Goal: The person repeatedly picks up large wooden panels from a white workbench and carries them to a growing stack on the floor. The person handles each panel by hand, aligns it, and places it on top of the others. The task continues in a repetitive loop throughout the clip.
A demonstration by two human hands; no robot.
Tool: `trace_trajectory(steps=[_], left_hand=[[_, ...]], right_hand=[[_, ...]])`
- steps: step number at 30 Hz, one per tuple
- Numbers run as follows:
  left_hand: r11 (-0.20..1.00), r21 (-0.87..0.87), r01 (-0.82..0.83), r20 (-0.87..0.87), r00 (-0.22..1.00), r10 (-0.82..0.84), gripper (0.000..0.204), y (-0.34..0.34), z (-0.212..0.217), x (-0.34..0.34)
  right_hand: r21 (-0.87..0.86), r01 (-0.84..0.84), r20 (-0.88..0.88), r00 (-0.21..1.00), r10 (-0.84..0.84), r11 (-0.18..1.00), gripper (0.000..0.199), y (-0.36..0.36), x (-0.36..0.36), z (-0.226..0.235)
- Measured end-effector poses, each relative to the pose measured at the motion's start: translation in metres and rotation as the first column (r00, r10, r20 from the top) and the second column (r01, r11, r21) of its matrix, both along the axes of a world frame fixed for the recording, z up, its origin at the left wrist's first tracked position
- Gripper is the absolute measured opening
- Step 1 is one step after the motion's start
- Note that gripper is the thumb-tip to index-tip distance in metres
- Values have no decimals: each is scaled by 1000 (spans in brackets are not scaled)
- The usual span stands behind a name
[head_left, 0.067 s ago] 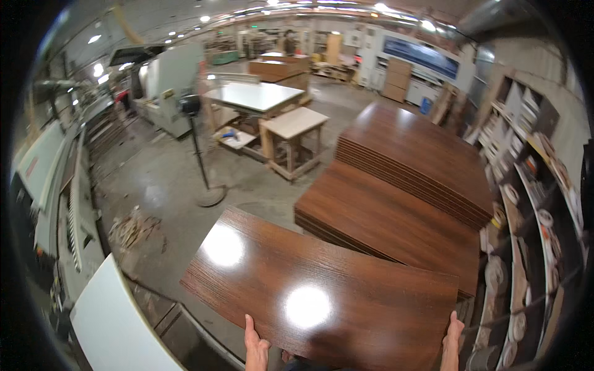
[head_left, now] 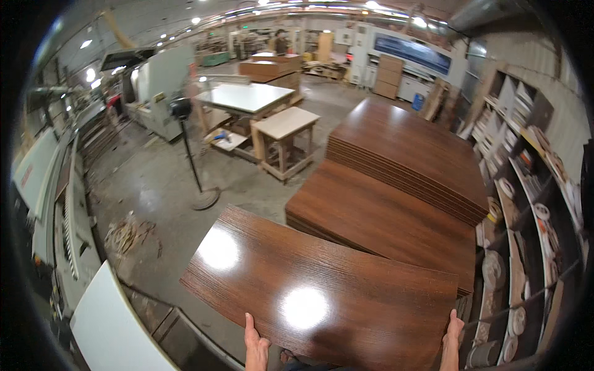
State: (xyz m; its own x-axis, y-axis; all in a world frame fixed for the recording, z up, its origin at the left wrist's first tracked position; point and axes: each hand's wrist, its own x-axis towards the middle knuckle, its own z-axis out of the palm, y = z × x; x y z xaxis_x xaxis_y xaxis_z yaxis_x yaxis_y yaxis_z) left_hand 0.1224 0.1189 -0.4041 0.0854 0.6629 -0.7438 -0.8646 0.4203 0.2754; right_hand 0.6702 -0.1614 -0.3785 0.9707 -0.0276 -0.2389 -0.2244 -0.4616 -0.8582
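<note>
Hands left (head_left: pixel 255 344) and right (head_left: pixel 452 337), fingers gripping glossy brown panel (head_left: pixel 322 287), shelves (head_left: pixel 526 247) holding rolls

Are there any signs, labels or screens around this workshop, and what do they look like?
Wall sign: far back wall, long dark blue rectangle with pale markings.
Machine label: on the white machine at the far left, small red mark.
No screens that I can make out.

A long blue rectangular sign (head_left: pixel 413 53) hung on the far wall, well beyond both hands.
</note>
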Motion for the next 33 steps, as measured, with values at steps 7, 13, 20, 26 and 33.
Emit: trace_trajectory(steps=[7, 13, 20, 26, 33], left_hand=[[980, 137, 144, -44, 989, -139, 52, 75, -1, 174], [973, 76, 216, -59, 976, -212, 52, 122, -11, 285], [986, 3, 164, -83, 983, -163, 50, 150, -11, 358], [988, 60, 140, -87, 987, -135, 43, 163, -36, 385], [917, 7, 398, -164, 906, -391, 40, 202, -40, 412]], right_hand=[[39, 122, -136, 984, -116, 992, 41, -9, 118, -5], [-192, 57, -28, 998, -64, 980, 43, 18, 220, -17], [-651, -104, 195, 935, 298, 752, 36, 38, 296, 3], [-584, -140, 49, 977, 207, 800, 59, 92, 310, -19], [-552, -117, -4, 990, 138, 825, 63, 136, 349, -19]])
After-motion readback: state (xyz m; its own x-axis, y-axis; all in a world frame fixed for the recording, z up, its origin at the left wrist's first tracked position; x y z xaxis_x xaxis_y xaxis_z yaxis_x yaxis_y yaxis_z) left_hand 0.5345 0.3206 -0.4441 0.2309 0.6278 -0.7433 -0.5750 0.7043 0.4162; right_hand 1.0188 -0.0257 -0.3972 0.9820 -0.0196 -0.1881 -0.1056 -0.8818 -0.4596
